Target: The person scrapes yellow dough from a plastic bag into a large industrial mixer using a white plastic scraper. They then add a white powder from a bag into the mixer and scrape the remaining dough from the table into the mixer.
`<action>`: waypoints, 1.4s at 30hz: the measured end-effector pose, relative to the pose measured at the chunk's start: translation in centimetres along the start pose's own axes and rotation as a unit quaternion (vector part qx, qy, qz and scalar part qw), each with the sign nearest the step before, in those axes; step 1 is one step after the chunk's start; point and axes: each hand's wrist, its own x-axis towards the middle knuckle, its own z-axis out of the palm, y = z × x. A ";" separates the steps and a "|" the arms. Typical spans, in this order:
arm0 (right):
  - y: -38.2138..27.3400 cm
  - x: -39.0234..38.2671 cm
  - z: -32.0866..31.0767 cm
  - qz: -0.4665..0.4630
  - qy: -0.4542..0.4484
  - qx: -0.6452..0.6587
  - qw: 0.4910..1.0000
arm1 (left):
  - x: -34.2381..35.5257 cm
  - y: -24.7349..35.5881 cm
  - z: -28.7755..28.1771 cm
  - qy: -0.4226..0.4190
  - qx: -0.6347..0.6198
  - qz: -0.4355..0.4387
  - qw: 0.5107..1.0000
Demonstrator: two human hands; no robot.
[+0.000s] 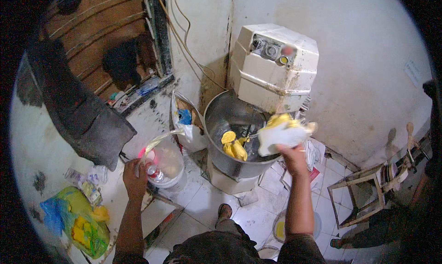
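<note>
My right hand (293, 159) grips a white, limp-looking piece (281, 139), blurred by motion, over the right rim of a deep metal mixing bowl (212, 149). Yellow soft matter (282, 119) shows along its top. Several thick yellow lumps (235, 149) lie inside the bowl, below the cream-coloured mixer head (276, 61). On the left, my left hand (134, 179) is closed on a pale yellowish strip (159, 140), perhaps plastic film, which trails up and right. Just beneath that strip stands a white bucket (177, 179) with a clear bottle (155, 173) at its top.
A white sack (191, 137) leans left of the bowl. Green and blue plastic bags (76, 209) with yellow contents lie lower left. At right are a wooden stool frame (357, 195) and another person's foot (337, 243). A dark cloth (87, 130) hangs near the barred window (103, 38).
</note>
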 end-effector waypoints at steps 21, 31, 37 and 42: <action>11.2 9.4 -3.9 0.196 0.134 -0.315 0.919 | 23.6 -9.7 30.8 -0.241 0.155 0.022 0.958; 11.4 8.6 1.6 0.297 0.180 -0.393 0.851 | 22.3 -15.7 50.7 -0.553 0.256 0.115 0.785; 11.0 10.7 3.5 0.237 -0.064 -0.727 0.641 | 14.4 -20.5 60.0 -0.638 0.228 -0.049 0.734; 10.3 11.8 4.7 0.410 0.160 -0.479 0.759 | 16.1 -19.0 59.7 -0.666 0.208 -0.066 0.713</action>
